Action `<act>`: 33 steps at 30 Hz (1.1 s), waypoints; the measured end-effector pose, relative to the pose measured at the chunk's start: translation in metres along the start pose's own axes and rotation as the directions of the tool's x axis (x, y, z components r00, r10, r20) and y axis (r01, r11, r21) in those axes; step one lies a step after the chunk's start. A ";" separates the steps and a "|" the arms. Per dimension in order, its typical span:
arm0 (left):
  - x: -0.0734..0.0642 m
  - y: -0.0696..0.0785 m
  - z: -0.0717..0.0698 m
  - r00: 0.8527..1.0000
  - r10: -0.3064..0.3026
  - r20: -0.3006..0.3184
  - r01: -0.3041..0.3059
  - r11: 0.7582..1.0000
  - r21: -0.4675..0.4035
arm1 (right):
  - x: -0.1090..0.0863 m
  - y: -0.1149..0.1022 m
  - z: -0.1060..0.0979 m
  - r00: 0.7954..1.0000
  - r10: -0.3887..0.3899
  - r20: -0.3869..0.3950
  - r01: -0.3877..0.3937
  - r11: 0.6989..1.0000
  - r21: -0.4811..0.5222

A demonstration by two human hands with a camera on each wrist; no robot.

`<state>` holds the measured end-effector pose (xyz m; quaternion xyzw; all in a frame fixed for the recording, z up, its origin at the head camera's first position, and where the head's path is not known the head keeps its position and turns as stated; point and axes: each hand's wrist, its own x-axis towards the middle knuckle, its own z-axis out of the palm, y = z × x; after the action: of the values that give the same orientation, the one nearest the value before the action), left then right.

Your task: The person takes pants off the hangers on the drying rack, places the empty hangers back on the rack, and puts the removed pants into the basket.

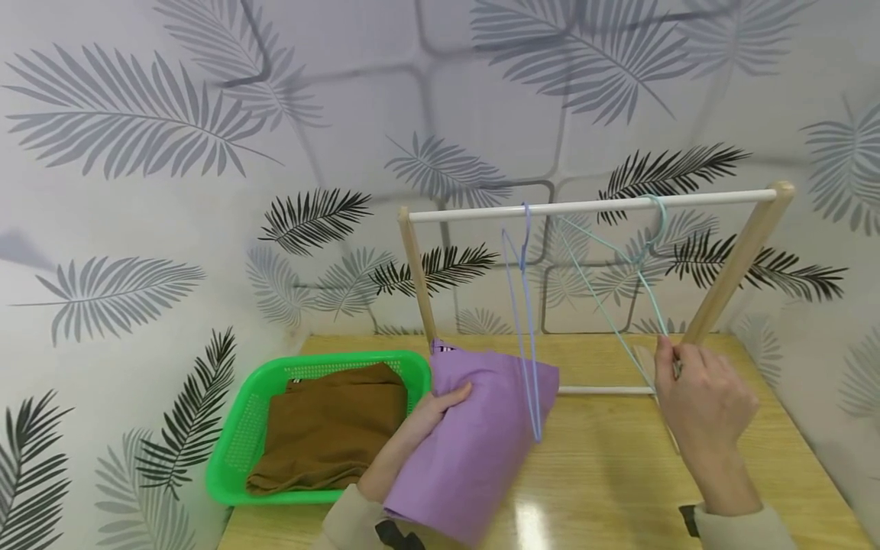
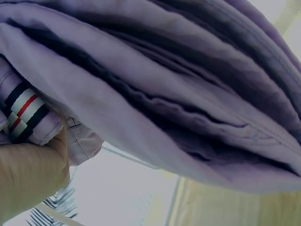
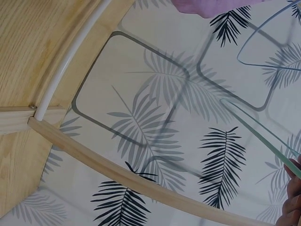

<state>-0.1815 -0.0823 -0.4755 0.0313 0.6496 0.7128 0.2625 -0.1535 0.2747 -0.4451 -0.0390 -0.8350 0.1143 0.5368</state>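
Observation:
My left hand (image 1: pixel 440 405) holds a folded purple garment (image 1: pixel 474 451), thumb on top and the other fingers hidden beneath it. In the left wrist view its layered folds (image 2: pixel 188 103) fill most of the picture, and a striped trim (image 2: pixel 23 110) shows beside the hand (image 2: pixel 33 176). My right hand (image 1: pixel 711 389) grips a lower corner of a mint-green hanger (image 1: pixel 663 221), whose hook is over the rack's white rail (image 1: pixel 584 206). In the right wrist view, only the curled fingers (image 3: pixel 292 202) on the green hanger (image 3: pixel 263 139) show. A lavender-blue hanger (image 1: pixel 524 256) hangs left of it, in front of the garment.
A green plastic basket (image 1: pixel 234 428) stands at the left with folded brown cloth (image 1: pixel 337 428) inside. The rack's wooden posts (image 1: pixel 732 263) rise from the wooden table (image 1: pixel 598 473). Behind is a leaf-patterned wall (image 1: pixel 357 130).

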 end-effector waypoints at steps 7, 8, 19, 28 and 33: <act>-0.024 0.026 -0.010 0.998 -0.025 -0.056 0.026 1.000 0.012 | 0.001 0.000 0.000 1.000 0.000 -0.003 0.000 1.000 0.003; -0.028 0.030 -0.012 0.999 -0.025 -0.048 0.025 1.000 0.008 | 0.001 0.000 0.000 1.000 -0.001 -0.003 0.001 1.000 0.003; -0.066 0.062 -0.034 0.998 -0.010 -0.059 0.016 0.994 0.110 | -0.001 -0.001 -0.001 1.000 0.000 0.020 0.000 1.000 0.001; -0.092 0.080 -0.055 0.995 -0.007 -0.099 0.024 0.985 0.172 | 0.001 -0.001 -0.003 0.998 -0.006 0.054 0.007 1.000 -0.005; -0.104 0.089 -0.068 0.987 -0.015 -0.161 0.047 0.978 0.201 | 0.001 -0.002 -0.003 0.998 0.005 0.057 -0.006 1.000 0.003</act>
<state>-0.1479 -0.1889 -0.3717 -0.0090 0.7386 0.6384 0.2164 -0.1512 0.2735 -0.4428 -0.0372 -0.8498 0.1181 0.5124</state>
